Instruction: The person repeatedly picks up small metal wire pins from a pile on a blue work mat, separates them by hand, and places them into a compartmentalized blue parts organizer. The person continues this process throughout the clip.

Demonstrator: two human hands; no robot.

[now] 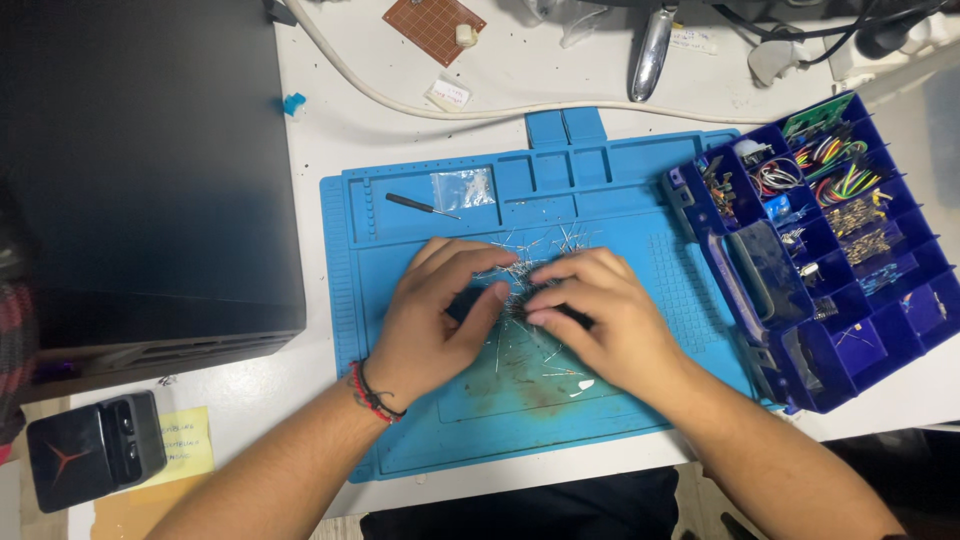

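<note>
Both of my hands rest on a blue silicone work mat [620, 190], fingertips meeting over a heap of small wire-legged electronic parts [522, 262]. My left hand [440, 315], with a red and black bracelet at the wrist, curls around the heap from the left. From the other side my right hand [600, 320] presses in, fingers bent. A dark object lies under both hands, mostly hidden. Loose wire leads stick out around the fingers.
A blue compartment box [830, 250] with wires and small parts stands open at the right. A small screwdriver [420, 206] and clear bag [463, 188] lie on the mat's top. A black case [140, 170] fills the left; a white cable [420, 105] runs behind.
</note>
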